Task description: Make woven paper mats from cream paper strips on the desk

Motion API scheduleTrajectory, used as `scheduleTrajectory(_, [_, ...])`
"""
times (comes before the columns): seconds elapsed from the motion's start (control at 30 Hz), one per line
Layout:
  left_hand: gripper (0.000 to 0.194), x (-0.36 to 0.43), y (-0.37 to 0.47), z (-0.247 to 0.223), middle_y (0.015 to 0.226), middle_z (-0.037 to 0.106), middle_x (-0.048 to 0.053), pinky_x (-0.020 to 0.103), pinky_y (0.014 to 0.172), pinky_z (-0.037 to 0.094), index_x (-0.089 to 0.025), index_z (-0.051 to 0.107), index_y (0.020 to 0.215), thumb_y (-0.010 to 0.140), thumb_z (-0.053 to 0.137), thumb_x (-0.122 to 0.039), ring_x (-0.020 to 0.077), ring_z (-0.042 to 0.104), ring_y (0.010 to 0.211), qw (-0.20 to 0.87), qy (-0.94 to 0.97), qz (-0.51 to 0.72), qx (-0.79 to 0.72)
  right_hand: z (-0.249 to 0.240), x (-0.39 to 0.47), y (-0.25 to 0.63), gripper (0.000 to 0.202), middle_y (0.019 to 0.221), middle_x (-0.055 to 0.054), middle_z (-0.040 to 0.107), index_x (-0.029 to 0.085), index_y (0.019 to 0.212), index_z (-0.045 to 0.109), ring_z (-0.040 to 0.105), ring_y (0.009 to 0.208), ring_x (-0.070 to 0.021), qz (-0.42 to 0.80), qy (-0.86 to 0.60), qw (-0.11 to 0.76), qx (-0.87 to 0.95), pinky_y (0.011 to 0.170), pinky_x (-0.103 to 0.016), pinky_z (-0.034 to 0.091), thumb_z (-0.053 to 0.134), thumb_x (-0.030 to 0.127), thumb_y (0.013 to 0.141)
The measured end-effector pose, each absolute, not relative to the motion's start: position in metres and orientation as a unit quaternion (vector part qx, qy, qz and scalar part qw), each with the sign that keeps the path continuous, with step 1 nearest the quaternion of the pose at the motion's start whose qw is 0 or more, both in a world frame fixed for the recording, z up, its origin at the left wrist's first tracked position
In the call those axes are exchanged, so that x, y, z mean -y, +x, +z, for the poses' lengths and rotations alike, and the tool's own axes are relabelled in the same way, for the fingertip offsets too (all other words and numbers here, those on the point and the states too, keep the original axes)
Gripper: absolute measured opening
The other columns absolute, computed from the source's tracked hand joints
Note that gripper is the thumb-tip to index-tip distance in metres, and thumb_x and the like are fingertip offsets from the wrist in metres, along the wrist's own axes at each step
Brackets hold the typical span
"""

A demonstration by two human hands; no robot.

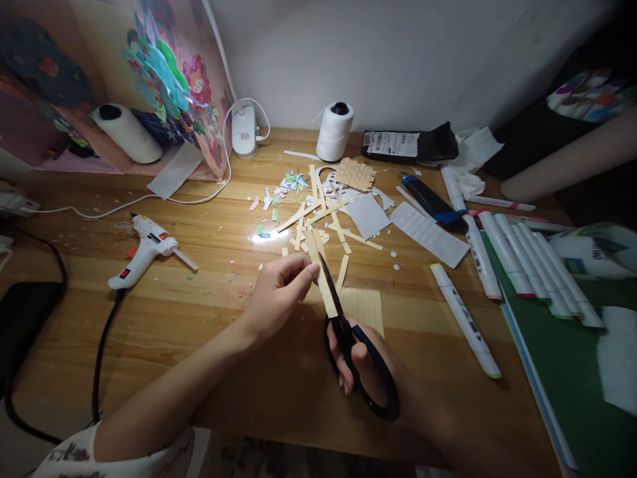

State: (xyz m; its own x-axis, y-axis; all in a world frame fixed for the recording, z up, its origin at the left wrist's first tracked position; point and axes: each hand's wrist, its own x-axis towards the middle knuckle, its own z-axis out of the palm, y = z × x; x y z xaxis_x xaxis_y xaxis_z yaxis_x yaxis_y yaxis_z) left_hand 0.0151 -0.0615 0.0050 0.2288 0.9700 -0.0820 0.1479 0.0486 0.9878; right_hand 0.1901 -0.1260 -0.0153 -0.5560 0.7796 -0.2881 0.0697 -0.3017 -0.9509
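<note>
My left hand [279, 292] pinches a pale yellow strip [323, 282] between thumb and fingertips. Black scissors [371, 368] are held in my right hand [365, 362], its fingers through the handle loops. The blades point away from me and lie along the strip's right edge. Beyond my hands, several loose pale strips [326, 214] lie in a pile with small coloured paper scraps [293, 180]. A woven tan square [355, 174] sits at the back of the pile. Partly behind my right hand lies a flat ribbed yellowish piece [365, 305].
A white glue gun [146, 249] with a black cord lies on the left. White thread spool [335, 131], power strip [244, 130] and black package [408, 144] stand near the wall. Several markers [465, 322] and a blue-black cutter [432, 201] lie on the right.
</note>
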Motion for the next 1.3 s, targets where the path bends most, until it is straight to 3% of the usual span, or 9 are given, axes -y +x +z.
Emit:
scheduleTrajectory(0.3, [0.036, 0.064, 0.020, 0.008, 0.050, 0.037, -0.006, 0.022, 0.045, 0.023, -0.017, 0.045, 0.057, 0.088, 0.050, -0.034, 0.0073, 0.032, 0.047, 0.575, 0.557, 0.366, -0.475, -0.020, 0.132, 0.187, 0.054, 0.054, 0.005, 0.044, 0.018, 0.085, 0.049, 0.042, 0.047, -0.0107, 0.665, -0.429, 0.288, 0.539, 0.050, -0.024, 0.036, 0.030, 0.069, 0.085])
scheduleTrajectory(0.7, [0.034, 0.054, 0.009, 0.002, 0.055, 0.040, -0.004, 0.024, 0.050, 0.027, -0.018, 0.045, 0.060, 0.089, 0.049, -0.035, 0.0090, 0.035, 0.052, 0.493, 0.601, 0.393, -0.491, -0.004, 0.124, 0.191, 0.059, 0.058, 0.005, 0.043, 0.019, 0.085, 0.044, 0.042, 0.049, -0.0099, 0.696, -0.403, 0.219, 0.553, 0.048, -0.023, 0.037, 0.031, 0.076, 0.078])
scheduleTrajectory(1.3, [0.034, 0.057, 0.012, 0.007, 0.050, 0.039, -0.005, 0.023, 0.046, 0.024, -0.016, 0.048, 0.057, 0.086, 0.053, -0.033, 0.0070, 0.033, 0.047, 0.546, 0.559, 0.391, -0.487, -0.014, 0.126, 0.190, 0.060, 0.052, 0.005, 0.043, 0.018, 0.088, 0.047, 0.043, 0.045, -0.0112, 0.682, -0.414, 0.238, 0.554, 0.046, -0.024, 0.036, 0.031, 0.075, 0.080])
